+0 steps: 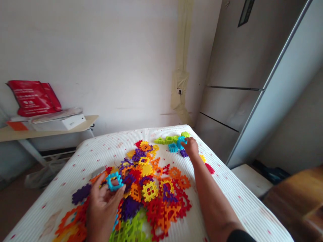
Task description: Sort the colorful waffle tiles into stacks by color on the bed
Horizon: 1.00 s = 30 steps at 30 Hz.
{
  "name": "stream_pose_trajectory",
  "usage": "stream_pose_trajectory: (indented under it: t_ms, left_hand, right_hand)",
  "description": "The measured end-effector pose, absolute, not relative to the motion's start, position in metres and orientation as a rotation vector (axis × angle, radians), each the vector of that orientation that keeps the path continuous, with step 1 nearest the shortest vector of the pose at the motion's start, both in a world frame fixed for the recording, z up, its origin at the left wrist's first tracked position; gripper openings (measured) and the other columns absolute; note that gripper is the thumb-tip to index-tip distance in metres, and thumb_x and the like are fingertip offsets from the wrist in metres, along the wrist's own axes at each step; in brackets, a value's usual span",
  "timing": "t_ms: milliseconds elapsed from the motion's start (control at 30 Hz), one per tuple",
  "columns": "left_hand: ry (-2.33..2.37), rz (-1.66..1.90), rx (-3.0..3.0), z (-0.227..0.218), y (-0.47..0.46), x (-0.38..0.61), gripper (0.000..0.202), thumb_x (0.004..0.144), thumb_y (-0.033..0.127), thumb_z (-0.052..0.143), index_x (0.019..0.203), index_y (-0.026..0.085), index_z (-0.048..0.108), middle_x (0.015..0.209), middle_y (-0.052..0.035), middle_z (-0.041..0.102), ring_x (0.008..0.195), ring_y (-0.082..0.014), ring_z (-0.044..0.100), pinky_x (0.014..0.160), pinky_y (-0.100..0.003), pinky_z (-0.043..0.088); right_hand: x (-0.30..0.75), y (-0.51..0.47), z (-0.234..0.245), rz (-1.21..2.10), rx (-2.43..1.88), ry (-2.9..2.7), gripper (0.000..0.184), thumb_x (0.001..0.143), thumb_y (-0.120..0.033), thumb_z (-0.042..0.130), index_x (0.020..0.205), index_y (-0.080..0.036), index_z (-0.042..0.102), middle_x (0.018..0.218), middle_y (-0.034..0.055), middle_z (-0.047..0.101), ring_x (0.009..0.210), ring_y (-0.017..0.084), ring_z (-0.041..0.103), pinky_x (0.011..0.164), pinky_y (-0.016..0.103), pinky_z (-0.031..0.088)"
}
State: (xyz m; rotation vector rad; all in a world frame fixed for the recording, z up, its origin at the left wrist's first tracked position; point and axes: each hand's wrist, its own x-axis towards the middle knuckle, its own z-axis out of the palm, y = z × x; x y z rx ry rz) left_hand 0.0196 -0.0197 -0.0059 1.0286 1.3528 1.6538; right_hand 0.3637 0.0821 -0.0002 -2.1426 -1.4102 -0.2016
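My left hand (104,201) is closed on a blue square building piece (114,181) with an open centre, held above the left part of a pile of toothed plastic pieces. A yellow window-shaped piece (150,191) and an orange one (135,192) lie in that pile, to the right of the hand. My right arm reaches far across the table, and my right hand (191,147) has its fingers bent at a blue piece (180,142) at the back right. Beside it lie another blue piece (173,147), green pieces (168,139) and a purple piece (183,153).
The pile rests on a white ribbed table cover (101,148) with red dots. Red and yellow pieces (209,168) lie near the right edge. A tall grey fridge (227,84) stands at right. At left, a side table (92,121) carries a red bag (35,97) and a white box (73,121).
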Motion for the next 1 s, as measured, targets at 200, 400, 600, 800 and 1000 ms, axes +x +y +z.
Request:
stream_pose_trajectory:
  t_ms: [200, 400, 600, 800, 1000]
  left_hand:
    - [1.419, 1.561, 1.072, -0.009, -0.019, 0.018, 0.09, 0.048, 0.041, 0.078, 0.13, 0.02, 0.047, 0.092, -0.0056, 0.065, 0.087, -0.021, 0.063, 0.076, -0.031, 0.052]
    - [1.445, 1.55, 1.062, -0.005, -0.02, 0.018, 0.092, 0.047, 0.043, 0.078, 0.13, 0.019, 0.047, 0.09, -0.0053, 0.066, 0.085, -0.0207, 0.063, 0.075, -0.03, 0.052]
    - [1.429, 1.546, 1.085, -0.007, -0.02, 0.018, 0.09, 0.049, 0.041, 0.078, 0.131, 0.021, 0.047, 0.09, -0.0048, 0.067, 0.084, -0.0198, 0.064, 0.075, -0.029, 0.052]
    - [1.448, 1.541, 1.111, -0.003, -0.022, 0.02, 0.09, 0.049, 0.041, 0.078, 0.131, 0.018, 0.047, 0.089, -0.006, 0.067, 0.084, -0.0216, 0.064, 0.076, -0.031, 0.053]
    - [1.451, 1.51, 1.203, -0.015, -0.018, 0.019, 0.083, 0.059, 0.039, 0.074, 0.134, 0.022, 0.043, 0.097, -0.0065, 0.067, 0.084, -0.0204, 0.065, 0.077, -0.033, 0.052]
  right_hand:
    - [0.365, 0.087, -0.007, -0.213, -2.179, -1.446, 0.031, 0.082, -0.03, 0.053, 0.102, -0.011, 0.068, 0.097, 0.0127, 0.064, 0.093, 0.021, 0.057, 0.08, 0.027, 0.039]
    - [0.364, 0.088, -0.008, -0.241, -2.198, -1.464, 0.029, 0.082, -0.031, 0.053, 0.098, -0.012, 0.069, 0.096, 0.0129, 0.063, 0.093, 0.022, 0.056, 0.079, 0.027, 0.039]
    - [0.363, 0.088, -0.009, -0.248, -2.201, -1.48, 0.029, 0.082, -0.031, 0.053, 0.099, -0.012, 0.068, 0.097, 0.0135, 0.063, 0.093, 0.022, 0.055, 0.077, 0.028, 0.038]
    - [0.362, 0.087, -0.009, -0.234, -2.212, -1.473, 0.031, 0.082, -0.032, 0.055, 0.101, -0.012, 0.067, 0.098, 0.0135, 0.062, 0.094, 0.022, 0.055, 0.078, 0.028, 0.038]
    - [0.361, 0.086, -0.01, -0.237, -2.229, -1.486, 0.031, 0.082, -0.034, 0.053, 0.102, -0.014, 0.067, 0.098, 0.0122, 0.062, 0.093, 0.022, 0.056, 0.074, 0.027, 0.039]
